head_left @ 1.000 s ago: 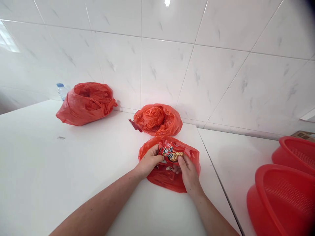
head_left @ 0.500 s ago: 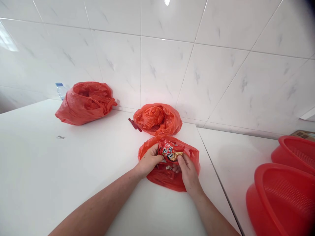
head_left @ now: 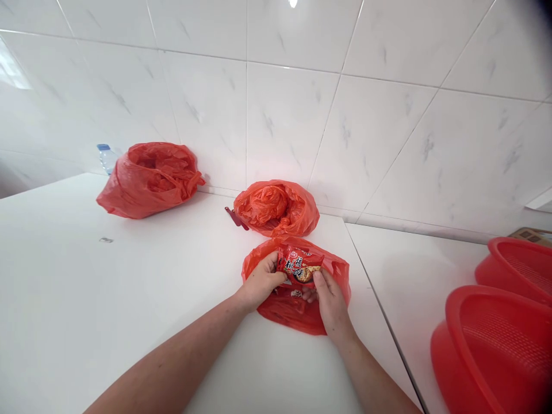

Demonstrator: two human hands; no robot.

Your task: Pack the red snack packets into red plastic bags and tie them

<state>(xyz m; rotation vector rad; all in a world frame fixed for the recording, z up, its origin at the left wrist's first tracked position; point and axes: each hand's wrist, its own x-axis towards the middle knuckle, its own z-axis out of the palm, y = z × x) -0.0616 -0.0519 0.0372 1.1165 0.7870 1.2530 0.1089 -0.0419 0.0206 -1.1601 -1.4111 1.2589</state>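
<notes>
A red snack packet point(head_left: 301, 265) with white and black lettering and a picture of a cookie is held between my two hands. My left hand point(head_left: 261, 283) grips its left end, the thumb lying on the front. At the lower right corner my right hand point(head_left: 329, 296) pinches it between thumb and fingers. Beneath the hands an open red plastic bag point(head_left: 297, 319) lies on the white table point(head_left: 207, 253). Part of another red packet point(head_left: 295, 294) shows inside the bag, just under the held one.
Behind stands a red bag point(head_left: 308, 213) stuffed with crumpled plastic, a dark red tool point(head_left: 236, 218) beside it. Further left are a larger red bag point(head_left: 125, 187), a clear bottle point(head_left: 106, 159) and a small scrap point(head_left: 106, 240). Red plastic baskets point(head_left: 457, 356) stand at right, past a table seam.
My right thumb has shifted slightly to the right along the packet. Otherwise the hands, the packet and the bags keep their places.
</notes>
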